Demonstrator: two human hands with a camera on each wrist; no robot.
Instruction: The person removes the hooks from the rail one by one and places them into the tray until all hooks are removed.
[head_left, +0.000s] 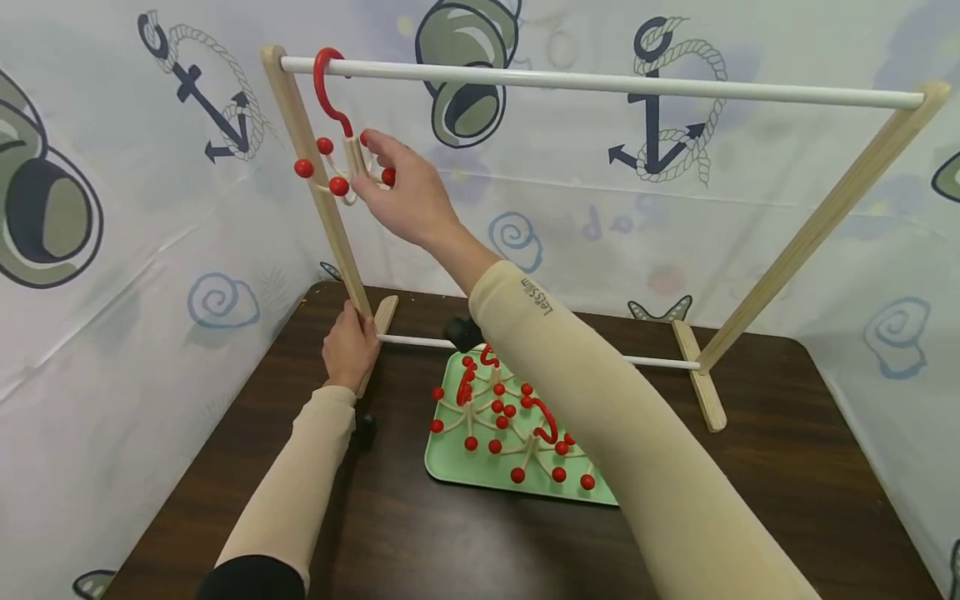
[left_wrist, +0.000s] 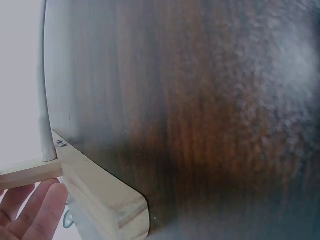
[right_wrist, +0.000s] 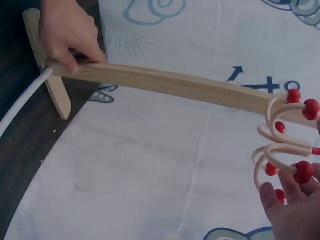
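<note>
A hanger [head_left: 352, 162] with a red hook and several cream curved prongs tipped with red balls hangs by its hook on the white top rod [head_left: 600, 81], near the rod's left end. My right hand [head_left: 408, 196] holds its body, thumb in front; in the right wrist view its fingers [right_wrist: 270, 200] lie among the red-tipped prongs. Low on the left wooden post [head_left: 322, 187], just above its foot, my left hand [head_left: 350, 348] grips the wood. The left wrist view shows its fingertips [left_wrist: 52, 202] against the post beside the foot [left_wrist: 102, 195].
A green tray [head_left: 457, 471] with several similar hangers [head_left: 468, 408] lies on the dark wooden table [head_left: 420, 542], partly hidden by my right forearm. The right wooden post [head_left: 817, 229] slants up to the rod, and a white lower bar [head_left: 660, 362] joins the feet. Patterned cloth [head_left: 825, 258] hangs behind.
</note>
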